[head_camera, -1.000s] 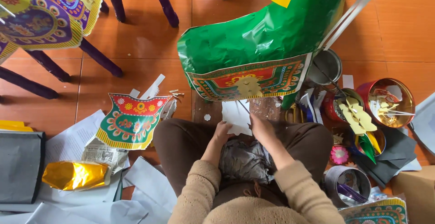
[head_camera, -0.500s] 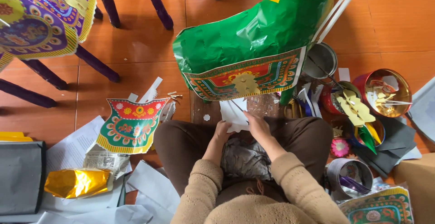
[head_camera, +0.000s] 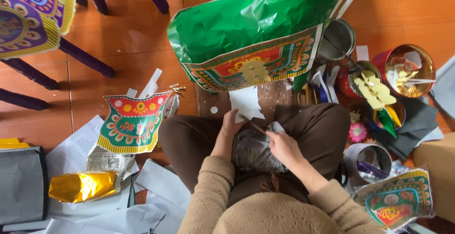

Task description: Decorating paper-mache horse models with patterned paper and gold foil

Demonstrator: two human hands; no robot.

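Reached forward with the left hand [head_camera: 232, 122] since the earlier frames, off the grey crumpled bundle [head_camera: 253, 152] in the lap and up to the white paper scrap [head_camera: 246, 102] just below the green foil form [head_camera: 256, 16]. Kept the right hand [head_camera: 284, 146] nearly in place, a little further below that form, over the bundle. Held a thin stick [head_camera: 253, 126] in the right grip, fingers closed about its near end and its tip aimed at the scrap's lower edge, probably so as to work on the paper while the other hand steadied it. Laid the left fingers on the scrap's lower edge; could not tell whether that grip pinched the paper or only pressed it flat. Sat cross-legged on the wooden floor [head_camera: 132, 35], bundle cradled between the knees, likely as a pad within easy reach. Stood the green form close ahead, its patterned border band [head_camera: 256, 66] facing the lap. Left a patterned cut-out [head_camera: 132, 122] to the lower left of the form, a gold foil packet [head_camera: 83, 186] further that way, and a red tin [head_camera: 410, 68] of paper bits to its right, all within arm's reach.
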